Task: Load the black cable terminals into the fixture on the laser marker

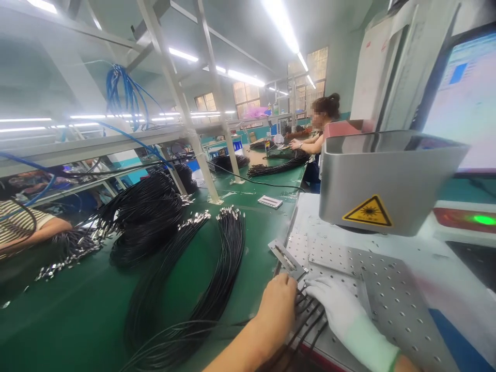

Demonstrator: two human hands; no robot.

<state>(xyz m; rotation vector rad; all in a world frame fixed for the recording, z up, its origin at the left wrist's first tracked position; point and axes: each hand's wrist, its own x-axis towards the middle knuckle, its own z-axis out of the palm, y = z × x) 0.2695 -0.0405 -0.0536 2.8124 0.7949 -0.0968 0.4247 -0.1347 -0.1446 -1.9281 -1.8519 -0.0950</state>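
Note:
Side by side at the metal plate's near left edge are my two hands. My left hand (276, 306) is bare and closed, its fingers curled around black cables. In a white glove, my right hand (337, 302) has its fingers bent onto the same group of black cables (313, 324), whose ends are hidden under the fingertips. Just beyond both hands lies a small slotted metal fixture (287, 258), tilted across the plate's edge. A perforated metal plate (391, 299) extends to the right beneath the gloved hand.
Above the plate hangs a silver machine head (387, 181) with a yellow warning triangle. On the green table (256, 237) lie a looped cable bundle (228, 258), a heap of cables (143, 217) and a pale slotted piece (270, 202). Co-workers sit far ahead and at left.

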